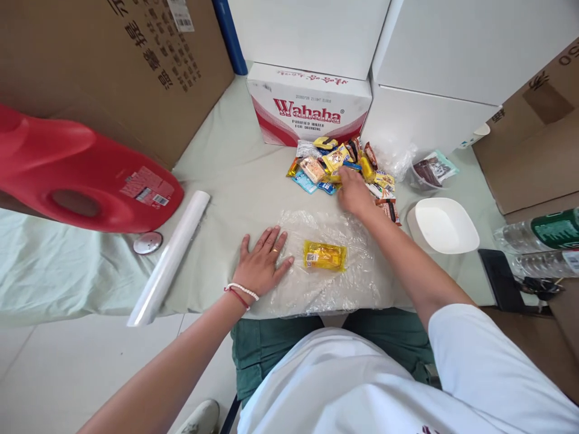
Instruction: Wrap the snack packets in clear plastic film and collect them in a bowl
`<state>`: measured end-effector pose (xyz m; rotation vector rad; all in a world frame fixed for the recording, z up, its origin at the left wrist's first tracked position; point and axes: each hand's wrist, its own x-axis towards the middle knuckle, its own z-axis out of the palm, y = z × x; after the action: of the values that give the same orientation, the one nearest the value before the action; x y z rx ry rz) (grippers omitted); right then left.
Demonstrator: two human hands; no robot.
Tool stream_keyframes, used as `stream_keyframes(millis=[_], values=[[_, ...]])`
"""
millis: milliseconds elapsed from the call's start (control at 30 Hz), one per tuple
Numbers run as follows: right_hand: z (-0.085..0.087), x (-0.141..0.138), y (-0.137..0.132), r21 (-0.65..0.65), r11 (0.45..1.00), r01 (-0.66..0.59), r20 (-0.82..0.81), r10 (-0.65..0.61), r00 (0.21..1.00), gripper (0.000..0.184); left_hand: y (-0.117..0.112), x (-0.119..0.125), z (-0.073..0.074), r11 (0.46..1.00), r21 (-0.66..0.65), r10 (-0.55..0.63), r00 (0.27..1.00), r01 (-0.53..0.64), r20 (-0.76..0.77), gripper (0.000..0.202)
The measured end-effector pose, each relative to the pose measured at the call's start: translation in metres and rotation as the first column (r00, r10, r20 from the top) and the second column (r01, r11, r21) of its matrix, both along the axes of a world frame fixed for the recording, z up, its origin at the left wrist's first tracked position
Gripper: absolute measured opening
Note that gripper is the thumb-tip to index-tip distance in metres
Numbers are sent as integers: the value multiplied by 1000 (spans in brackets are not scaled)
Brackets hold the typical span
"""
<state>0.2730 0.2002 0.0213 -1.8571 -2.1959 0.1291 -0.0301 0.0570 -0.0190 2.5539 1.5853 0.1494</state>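
My left hand (262, 262) lies flat with its fingers spread, on the cloth at the left edge of a clear plastic film sheet (289, 295). On that film rests a yellow wrapped snack (324, 256), apart from both hands. My right hand (354, 191) reaches over the film to a pile of wrapped snacks (312, 169). Its fingers are drawn together and bent down into the pile beside a yellow packet (333, 178) and a blue one (351, 166). The fingertips are partly hidden, so what they grip cannot be made out.
A roll of cling film (169, 259) and a red jug (85, 175) lie to the left. Behind the pile stands a Wahaba-printed water carton (312, 111). On the right are a white bowl (443, 226), a phone (501, 280) and plastic bottles (538, 232).
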Motion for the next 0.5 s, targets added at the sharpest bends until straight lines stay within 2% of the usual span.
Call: stream_keyframes(millis=[133,233,300,400,433,500], values=[[-14,-15,-18,-68,986,-152,49,155,987,67,1,0,0,1000,1,-5,1000,5,23,70],[-11,-10,-21,-101,978,-181,-16,180,984,55,1,-1,0,1000,-6,-4,1000,5,29,70],[-3,0,-8,-58,993,-100,-61,97,993,46,1,-2,0,1000,-8,-1,1000,2,27,70],[7,16,23,83,994,69,-69,-63,996,48,1,-1,1,1000,-10,-3,1000,3,21,70],[8,19,33,124,989,85,-62,-78,995,53,2,-1,1,1000,-11,-3,1000,3,20,69],[7,24,51,158,987,32,-36,-27,999,69,2,-1,2,1000,-16,-2,1000,3,21,69]])
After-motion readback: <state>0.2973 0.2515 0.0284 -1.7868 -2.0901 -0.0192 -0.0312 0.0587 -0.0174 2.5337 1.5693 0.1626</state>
